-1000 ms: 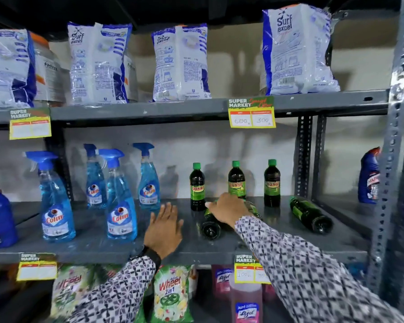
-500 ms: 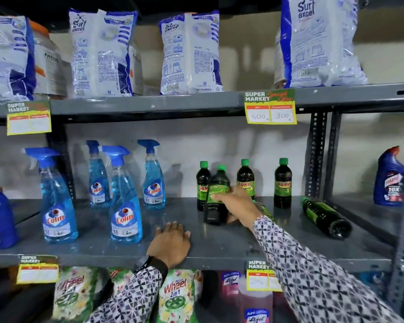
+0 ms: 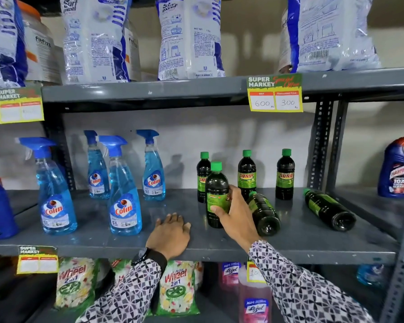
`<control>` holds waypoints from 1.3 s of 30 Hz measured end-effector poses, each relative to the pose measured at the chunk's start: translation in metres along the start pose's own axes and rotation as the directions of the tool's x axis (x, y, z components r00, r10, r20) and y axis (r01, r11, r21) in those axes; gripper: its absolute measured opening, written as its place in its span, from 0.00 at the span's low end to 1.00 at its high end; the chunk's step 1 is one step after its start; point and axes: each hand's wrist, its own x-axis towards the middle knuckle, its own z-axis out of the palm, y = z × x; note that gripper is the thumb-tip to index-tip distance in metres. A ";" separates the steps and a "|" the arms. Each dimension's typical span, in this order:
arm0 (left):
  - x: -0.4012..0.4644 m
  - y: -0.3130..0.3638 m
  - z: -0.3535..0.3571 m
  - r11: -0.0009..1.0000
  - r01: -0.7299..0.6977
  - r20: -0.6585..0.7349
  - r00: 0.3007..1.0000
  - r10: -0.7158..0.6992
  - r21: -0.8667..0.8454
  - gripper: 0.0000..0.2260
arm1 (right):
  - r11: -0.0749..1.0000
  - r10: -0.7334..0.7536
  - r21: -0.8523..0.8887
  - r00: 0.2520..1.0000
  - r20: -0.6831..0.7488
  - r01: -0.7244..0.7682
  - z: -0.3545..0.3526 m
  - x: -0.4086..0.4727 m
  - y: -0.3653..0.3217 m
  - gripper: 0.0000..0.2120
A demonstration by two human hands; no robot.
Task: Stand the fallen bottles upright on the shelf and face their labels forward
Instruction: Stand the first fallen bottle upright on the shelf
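Progress roughly at the midpoint, judged from the middle shelf (image 3: 219, 248): three dark green-capped bottles upright along the back, at (image 3: 203, 177), (image 3: 246, 174) and (image 3: 285, 174), the two on the right showing SUNNY labels forward, the leftmost partly hidden behind the held one. Held bottle (image 3: 216, 194) upright in front of that row, base on or just above the shelf board, cannot tell which; long axis vertical, cap up; green label turned toward the right, only partly facing out, so likely a twist yet to finish. Right hand (image 3: 233, 213) wrapped around its label band, thumb on the front, fingers round the far side, grasping firmly. Left hand (image 3: 170, 234) flat on the shelf near the front edge, fingers spread and released, holding nothing. Two bottles left lying down: one (image 3: 264, 213) just beside the right hand, cap toward the back wall, base toward the camera, axis running front to back; the other (image 3: 329, 209) further right, well apart, cap back-left, base front-right, axis diagonal. Both awaiting standing and label turning
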 end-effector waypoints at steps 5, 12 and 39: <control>0.000 -0.001 0.000 1.000 -0.007 0.002 1.000 0.007 0.017 0.27 | 0.979 0.065 0.182 0.990 0.128 -0.088 0.000 0.006 0.006 0.41; 0.001 -0.002 0.001 1.000 -0.005 0.018 1.000 0.005 0.024 0.27 | 0.992 0.064 0.099 0.994 0.089 -0.073 0.006 0.007 0.008 0.48; 0.000 -0.002 -0.003 1.000 0.016 0.032 0.999 -0.015 -0.024 0.27 | 0.981 0.128 0.125 0.978 0.163 -0.149 0.000 0.008 0.008 0.39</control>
